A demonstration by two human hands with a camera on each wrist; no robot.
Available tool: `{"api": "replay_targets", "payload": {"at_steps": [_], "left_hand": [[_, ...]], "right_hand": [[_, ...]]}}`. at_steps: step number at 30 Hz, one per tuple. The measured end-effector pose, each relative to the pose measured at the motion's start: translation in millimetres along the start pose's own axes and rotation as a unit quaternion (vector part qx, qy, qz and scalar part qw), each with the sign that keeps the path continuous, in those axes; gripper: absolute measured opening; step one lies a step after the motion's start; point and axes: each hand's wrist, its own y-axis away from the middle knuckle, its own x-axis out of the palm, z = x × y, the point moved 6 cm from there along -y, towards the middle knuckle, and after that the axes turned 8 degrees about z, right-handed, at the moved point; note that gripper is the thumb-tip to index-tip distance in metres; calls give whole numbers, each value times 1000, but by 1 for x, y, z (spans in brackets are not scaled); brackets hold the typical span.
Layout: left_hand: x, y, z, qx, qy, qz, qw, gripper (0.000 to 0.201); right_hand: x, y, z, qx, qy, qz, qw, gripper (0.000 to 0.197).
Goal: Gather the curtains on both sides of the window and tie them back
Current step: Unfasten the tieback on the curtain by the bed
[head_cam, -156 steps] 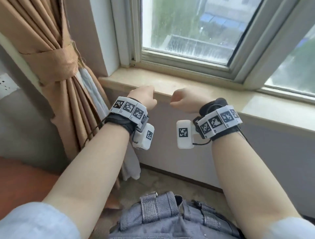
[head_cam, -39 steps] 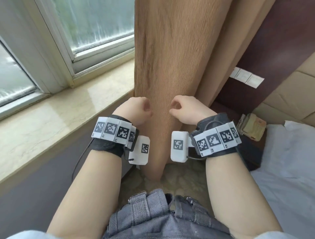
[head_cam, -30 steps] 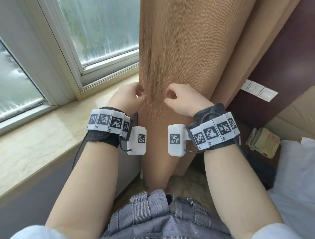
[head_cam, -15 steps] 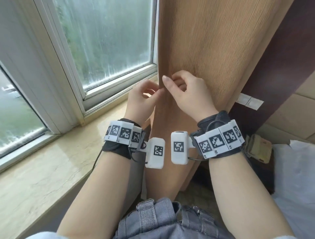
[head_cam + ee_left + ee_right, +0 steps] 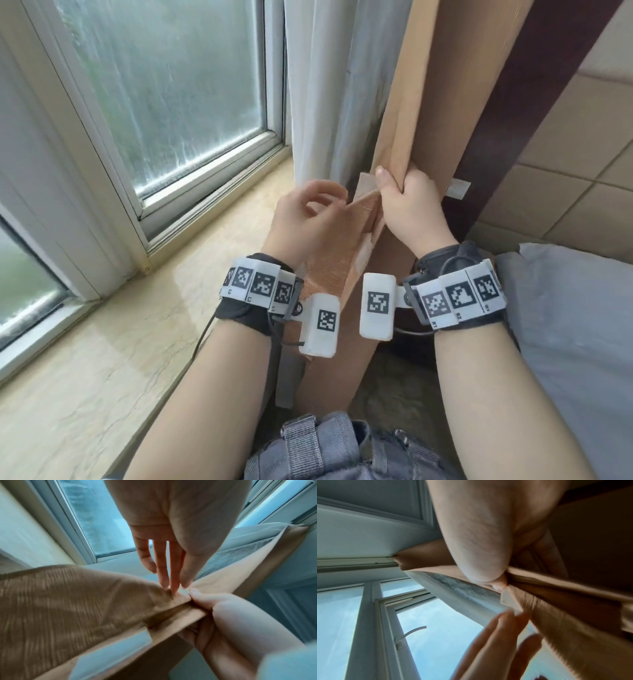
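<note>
The tan right curtain hangs beside the window, with a white sheer showing behind it. My right hand grips the curtain's folded edge, thumb on top. A copper-coloured tie-back band with a white fastener patch runs from that grip down under my left wrist. My left hand is beside the right one, its straight fingertips touching the band where it meets the curtain. From the right wrist, the band's end sits just below my right thumb.
A marble sill runs along the left under the white window frame. A dark wooden panel with a switch plate stands right of the curtain. Pale bedding lies at the right. The window handle shows above.
The right hand has drawn the tan curtain's edge to the right, uncovering the white sheer. The tie-back band has come into view. The left hand's fingers have straightened.
</note>
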Motion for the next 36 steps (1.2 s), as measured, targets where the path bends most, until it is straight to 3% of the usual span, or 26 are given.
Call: {"api": "replay_targets", "payload": {"at_steps": [5,10,12,15,17,19,23,28,31,34,36], "left_hand": [[20,8,0,28,-66,87,994,25],[49,19,5,15,-99,154,983,23],[56,24,5,9,-80,169,982,23],[62,27,5,-22,-52,197,979,36],[66,29,1,-36,-30,218,975,50],[68,31,-5,-66,46,227,971,51],[72,29,-19,-136,223,183,948,25],[71,17,-25,-32,55,86,994,8],[71,13,-19,-22,43,17,999,18],[69,13,-16,-17,7,-48,999,32],[71,14,-11,-38,27,-53,998,32]], "right_hand": [[-7,22,-16,61,-90,-32,994,36],[-16,39,-26,79,-45,-39,995,46],[-18,46,-25,61,-19,-29,998,40],[-18,53,-24,31,-41,-1,999,14],[-19,55,-24,26,-47,4,999,9],[-26,55,-22,23,-22,-13,999,3],[-40,54,-22,23,-47,1,999,9],[-42,57,-32,5,-106,64,992,21],[-44,57,-45,48,-73,70,994,29],[-29,63,-46,51,-56,172,982,28],[-19,68,-50,44,-20,232,972,40]]}}
